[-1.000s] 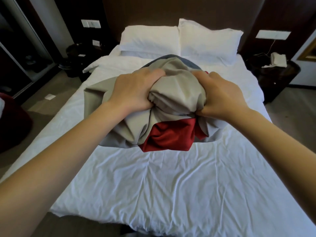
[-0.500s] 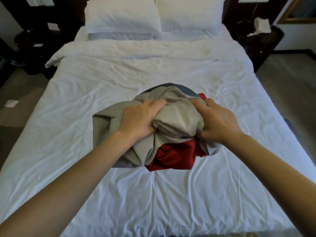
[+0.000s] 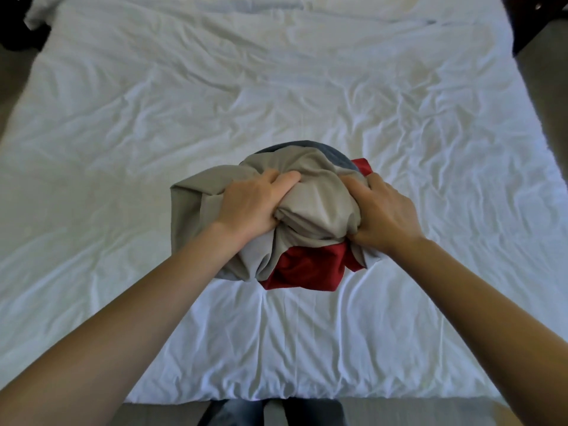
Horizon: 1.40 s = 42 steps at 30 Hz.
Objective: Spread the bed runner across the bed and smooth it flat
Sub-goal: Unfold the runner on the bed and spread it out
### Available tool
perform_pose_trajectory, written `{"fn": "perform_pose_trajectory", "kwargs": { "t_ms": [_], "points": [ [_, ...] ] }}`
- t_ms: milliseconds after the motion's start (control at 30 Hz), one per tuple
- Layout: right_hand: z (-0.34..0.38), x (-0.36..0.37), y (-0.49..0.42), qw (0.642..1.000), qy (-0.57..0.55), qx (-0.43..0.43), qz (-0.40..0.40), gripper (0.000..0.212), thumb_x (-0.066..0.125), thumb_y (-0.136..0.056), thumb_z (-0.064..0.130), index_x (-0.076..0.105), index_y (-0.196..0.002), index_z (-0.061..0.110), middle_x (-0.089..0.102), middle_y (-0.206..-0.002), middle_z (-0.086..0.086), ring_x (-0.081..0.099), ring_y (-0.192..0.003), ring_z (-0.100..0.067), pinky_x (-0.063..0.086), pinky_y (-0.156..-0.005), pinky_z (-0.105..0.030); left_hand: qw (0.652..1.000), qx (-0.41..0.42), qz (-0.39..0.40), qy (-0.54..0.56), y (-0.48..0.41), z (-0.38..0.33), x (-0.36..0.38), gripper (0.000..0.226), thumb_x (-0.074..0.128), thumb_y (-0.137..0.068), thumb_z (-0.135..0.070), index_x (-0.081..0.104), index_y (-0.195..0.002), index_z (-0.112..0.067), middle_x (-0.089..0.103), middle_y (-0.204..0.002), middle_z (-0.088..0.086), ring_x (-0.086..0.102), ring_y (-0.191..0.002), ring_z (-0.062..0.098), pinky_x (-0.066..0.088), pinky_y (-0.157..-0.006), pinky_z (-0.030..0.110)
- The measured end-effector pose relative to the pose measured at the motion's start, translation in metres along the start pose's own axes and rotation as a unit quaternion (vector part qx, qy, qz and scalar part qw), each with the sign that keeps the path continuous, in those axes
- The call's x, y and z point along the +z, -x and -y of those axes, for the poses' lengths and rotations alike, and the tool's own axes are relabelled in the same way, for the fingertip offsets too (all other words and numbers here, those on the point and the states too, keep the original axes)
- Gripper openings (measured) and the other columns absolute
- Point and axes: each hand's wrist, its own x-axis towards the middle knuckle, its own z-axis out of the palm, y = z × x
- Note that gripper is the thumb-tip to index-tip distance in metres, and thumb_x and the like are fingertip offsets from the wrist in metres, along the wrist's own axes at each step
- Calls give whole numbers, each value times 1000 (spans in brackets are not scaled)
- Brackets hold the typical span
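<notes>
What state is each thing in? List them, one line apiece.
runner: bunched into a ball over the middle of the bed, not yet spread
left hand: grips the runner's left side
right hand: grips the runner's right side
bed: covered in white, cover wrinkled
</notes>
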Motion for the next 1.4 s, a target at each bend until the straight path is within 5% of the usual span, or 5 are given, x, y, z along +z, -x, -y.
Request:
{"fn": "perform_pose_trajectory", "kwargs": {
  "t_ms": [367, 667, 1200, 1300, 1400],
  "points": [
    [-41, 143, -6, 992, 20, 32, 122, 92, 75, -58, 51, 27, -135, 41, 43, -111, -9, 49, -103, -32, 45, -65, -38, 994, -23, 102, -5, 5, 10, 148, 58, 62, -77, -21, 45, -132, -27, 56, -114, 6, 60, -94, 33, 45, -58, 38],
    [-61, 188, -19, 989, 45, 48, 133, 102, 78, -52, 50, 25, -138, 40, 41, -116, -11, 46, -105, -34, 47, -68, -41, 997, -37, 69, -7, 0, 14, 207, 76, 68, -59, -28, 43, -130, -25, 50, -117, 4, 47, -102, 32, 42, -75, 40],
    [-56, 169, -38, 965, 13, 78, 249, 116, 80, -52, 49, 6, -141, 47, 24, -140, -11, 20, -135, -32, 30, -102, -56, 965, -57, 240, 85, -11, 21, 181, 89, 65, -68, -31, 20, -145, -28, 34, -142, 7, 39, -125, 31, 39, -98, 48],
    [-58, 146, -36, 956, -131, 110, 238, 112, 75, -59, 49, 3, -144, 47, 22, -149, -5, 16, -140, -27, 26, -107, -56, 976, -47, 165, 135, -17, 28, 154, 67, 49, -78, -21, 34, -143, -21, 35, -148, 12, 40, -129, 33, 37, -104, 45],
    [-48, 135, -32, 963, -223, 105, 105, 91, 62, -72, 57, 16, -147, 35, 35, -146, 0, 32, -134, -23, 34, -100, -40, 991, -8, 66, 119, -32, 26, 143, 56, 51, -86, -27, 39, -140, -16, 38, -147, 12, 41, -130, 32, 37, -104, 45]
  ]
}}
